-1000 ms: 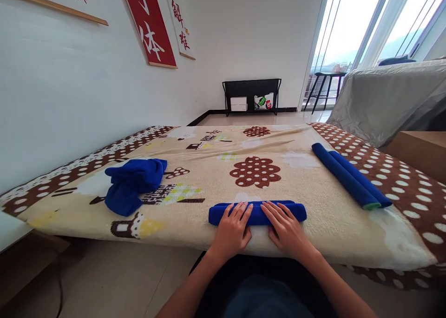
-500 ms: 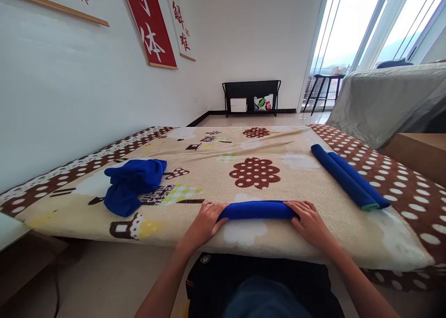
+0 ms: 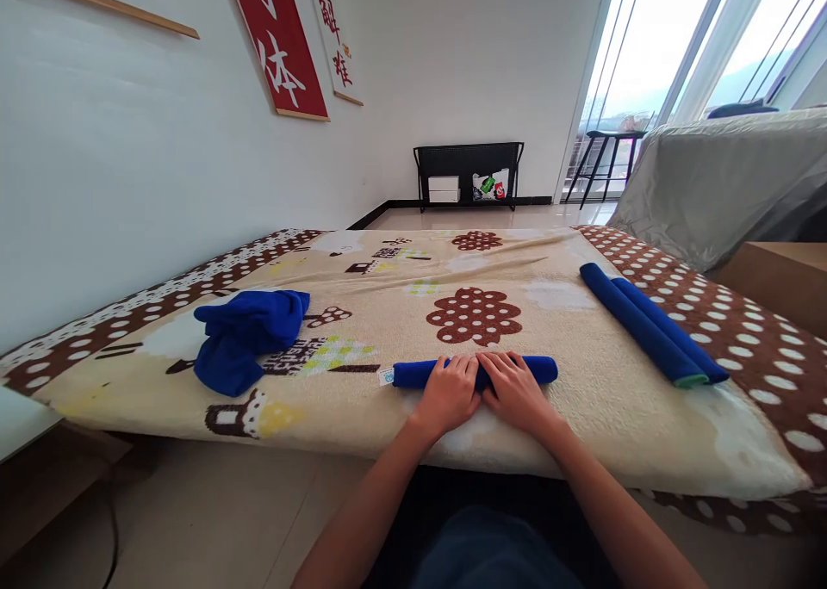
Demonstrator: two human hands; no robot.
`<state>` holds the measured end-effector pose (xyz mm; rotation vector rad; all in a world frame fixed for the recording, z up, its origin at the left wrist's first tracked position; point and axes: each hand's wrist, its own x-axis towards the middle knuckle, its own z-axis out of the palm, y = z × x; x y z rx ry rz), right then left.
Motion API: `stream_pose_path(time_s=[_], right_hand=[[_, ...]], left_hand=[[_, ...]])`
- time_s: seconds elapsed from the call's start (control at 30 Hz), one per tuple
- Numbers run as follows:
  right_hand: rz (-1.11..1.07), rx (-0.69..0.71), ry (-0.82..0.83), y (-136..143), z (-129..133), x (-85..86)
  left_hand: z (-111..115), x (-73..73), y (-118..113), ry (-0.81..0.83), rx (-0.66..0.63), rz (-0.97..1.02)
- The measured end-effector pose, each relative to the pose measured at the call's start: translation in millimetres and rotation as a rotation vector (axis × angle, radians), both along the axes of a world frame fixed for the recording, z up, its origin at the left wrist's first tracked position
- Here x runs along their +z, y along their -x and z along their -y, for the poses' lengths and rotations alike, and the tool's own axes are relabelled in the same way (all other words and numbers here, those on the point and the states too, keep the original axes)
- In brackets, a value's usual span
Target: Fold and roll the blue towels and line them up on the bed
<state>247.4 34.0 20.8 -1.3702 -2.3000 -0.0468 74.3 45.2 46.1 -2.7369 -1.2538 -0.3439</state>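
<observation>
A rolled blue towel (image 3: 537, 370) lies crosswise near the front edge of the bed, with a small white tag at its left end. My left hand (image 3: 452, 393) and my right hand (image 3: 515, 391) rest side by side on its middle, fingers curled over the top and thumbs hidden or close to the near side. Both ends of the roll stick out past my hands. To the left is a crumpled blue towel (image 3: 249, 337), loosely heaped. Two more blue rolls, a longer-looking one (image 3: 637, 322) and its neighbour (image 3: 675, 332), lie slanted side by side at the right.
A cream patterned blanket (image 3: 362, 313) with brown polka-dot borders covers the bed. Beyond it, a black rack (image 3: 469, 157) stands against the wall. At the right are a cardboard box (image 3: 775, 283), a sheet-covered piece of furniture (image 3: 724, 176) and a black stool (image 3: 607, 154).
Both hands have moved inward from the roll's two ends to its middle. The roll's ends and its white tag now show. The other towels lie as before.
</observation>
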Motion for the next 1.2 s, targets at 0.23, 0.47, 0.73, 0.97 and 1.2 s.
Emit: stream_pose_path(time_s=[0.23,0.47,0.73,0.97,1.2], right_hand=[[0.062,0.021,-0.022,-50,2,-10.1],[0.022,0.065,0.007,-101,2,-18.6],[-0.097,0.032,0.129,-127,-1,-31.5],[-0.136,0.016,0.215,-129,5,-14.7],[-0.18,-0.004,0.348,-133,28,-3.3]], left_hand=[[-8,-14.5,63,-0.048,0.004,-0.038],[-15,-20.2,114,0.008,-0.016,0.029],[-20,-21.1,143,0.19,-0.041,0.234],[-18,-6.0,149,0.281,-0.048,0.31],[2,10.2,152,0.355,-0.035,0.272]])
